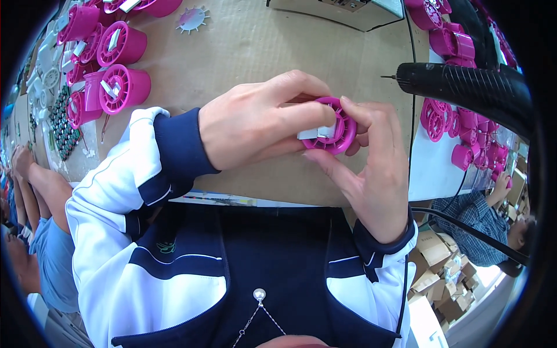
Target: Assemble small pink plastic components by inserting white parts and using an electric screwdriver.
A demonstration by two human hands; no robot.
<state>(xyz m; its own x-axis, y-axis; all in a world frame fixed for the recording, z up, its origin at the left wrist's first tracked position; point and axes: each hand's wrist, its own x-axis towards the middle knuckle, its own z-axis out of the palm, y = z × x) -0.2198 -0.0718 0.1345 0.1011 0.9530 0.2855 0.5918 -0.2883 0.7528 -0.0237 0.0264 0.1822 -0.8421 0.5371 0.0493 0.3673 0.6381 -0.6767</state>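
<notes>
Over the table in front of me, my right hand (380, 165) grips a small pink round plastic housing (348, 134) by its rim, thumb on the near side and fingers round the far side. The spoked, open face of the housing is turned up toward me. My left hand (255, 119) reaches across from the left, its fingers closed on a small white rectangular piece (309, 134) at the middle of the housing. The fingers hide part of that piece, so whether it is seated in the housing I cannot tell.
Pink housings (132, 87) with white pieces stand at the left, beside small dark metallic parts (65, 124). More pink housings (467, 124) lie at the right. A black powered screwdriver (458, 81) juts in there. A metal box (348, 13) stands at the back. Other people sit at both sides.
</notes>
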